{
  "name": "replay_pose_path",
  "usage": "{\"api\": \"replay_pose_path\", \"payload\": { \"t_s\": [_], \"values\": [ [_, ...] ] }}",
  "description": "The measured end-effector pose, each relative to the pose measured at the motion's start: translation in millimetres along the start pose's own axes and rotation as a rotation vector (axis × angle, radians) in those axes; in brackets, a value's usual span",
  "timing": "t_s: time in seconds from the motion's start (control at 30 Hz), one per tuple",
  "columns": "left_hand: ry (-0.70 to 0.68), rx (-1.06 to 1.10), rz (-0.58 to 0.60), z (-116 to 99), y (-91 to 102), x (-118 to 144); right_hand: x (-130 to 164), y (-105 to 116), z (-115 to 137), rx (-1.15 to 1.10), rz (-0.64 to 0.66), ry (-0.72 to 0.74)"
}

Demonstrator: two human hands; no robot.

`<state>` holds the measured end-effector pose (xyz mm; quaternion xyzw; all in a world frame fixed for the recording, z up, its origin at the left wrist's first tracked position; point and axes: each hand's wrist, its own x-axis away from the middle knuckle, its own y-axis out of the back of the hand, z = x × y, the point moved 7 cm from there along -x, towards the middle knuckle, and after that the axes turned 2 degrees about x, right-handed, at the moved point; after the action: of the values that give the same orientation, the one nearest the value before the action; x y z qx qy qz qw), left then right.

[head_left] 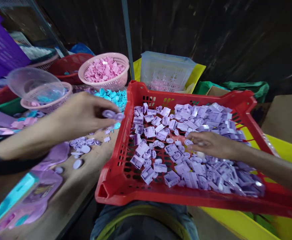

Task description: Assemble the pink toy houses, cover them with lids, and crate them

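**Two-Grip Handling**

Left grip (87, 112) pinches lilac oval pieces (108, 114) between thumb and fingers, likely for control. Right of it, the red crate (146, 196) presumably confines loose lilac box-shaped parts (149, 132); right grip (208, 143) sits among them, closure indeterminable.

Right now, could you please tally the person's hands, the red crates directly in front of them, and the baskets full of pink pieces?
Hands: 2 (left hand, right hand)
Red crate: 1
Pink-filled basket: 1
Total: 4
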<state>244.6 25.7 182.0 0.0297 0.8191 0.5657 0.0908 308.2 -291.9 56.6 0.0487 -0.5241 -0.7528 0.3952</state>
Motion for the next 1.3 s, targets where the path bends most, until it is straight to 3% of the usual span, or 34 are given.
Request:
{"api": "replay_pose_path", "payload": {
  "t_s": [0.07, 0.13, 0.27, 0.4, 0.47, 0.53, 0.67, 0.77, 0.83, 0.9, 0.97, 1.07, 1.17, 1.3],
  "values": [
    [0.226, -0.076, 0.019, 48.8, 10.5, 28.3, -3.9, 10.7, 17.8, -0.105, -0.026, 0.026],
    [0.355, -0.129, 0.053, 90.4, 10.6, 54.5, -14.4, 22.7, 51.0, -0.188, -0.063, 0.095],
    [0.430, -0.140, 0.105, 147.7, -3.9, 89.9, -52.8, 42.0, 160.1, -0.262, -0.150, 0.311],
    [0.399, -0.224, 0.044, 164.2, -7.7, 99.9, -104.4, 29.6, 271.0, -0.081, -0.155, 0.491],
    [0.392, -0.289, 0.007, 160.0, -4.3, 99.8, -127.8, 12.9, 303.3, -0.048, -0.089, 0.519],
    [0.394, -0.388, -0.024, 150.9, 2.1, 99.4, -141.5, 1.7, 316.9, -0.029, -0.062, 0.521],
    [0.327, -0.537, -0.060, 122.6, 14.9, 98.9, -124.9, 20.3, 295.7, -0.050, -0.175, 0.575],
    [0.306, -0.567, -0.054, 106.2, 15.5, 97.9, -82.2, 48.2, 242.0, -0.003, -0.181, 0.587],
    [0.277, -0.546, -0.055, 94.9, 9.8, 93.4, -49.2, 55.0, 193.1, 0.089, -0.098, 0.514],
    [0.199, -0.478, -0.106, 77.4, 3.1, 85.5, -15.4, 46.0, 139.9, 0.181, 0.027, 0.389],
    [0.113, -0.371, -0.156, 56.3, -4.5, 76.7, 18.7, 21.2, 92.4, 0.233, 0.173, 0.286],
    [0.017, -0.180, -0.169, 27.0, -17.1, 64.9, 57.4, -15.3, 41.4, 0.329, 0.170, 0.161],
    [-0.043, -0.062, -0.122, 6.8, -29.5, 56.8, 75.6, -32.8, 17.5, 0.463, 0.026, 0.098],
    [-0.052, -0.002, -0.075, -4.4, -39.2, 52.5, 78.0, -40.0, 14.8, 0.473, -0.031, 0.170]
  ]
}}
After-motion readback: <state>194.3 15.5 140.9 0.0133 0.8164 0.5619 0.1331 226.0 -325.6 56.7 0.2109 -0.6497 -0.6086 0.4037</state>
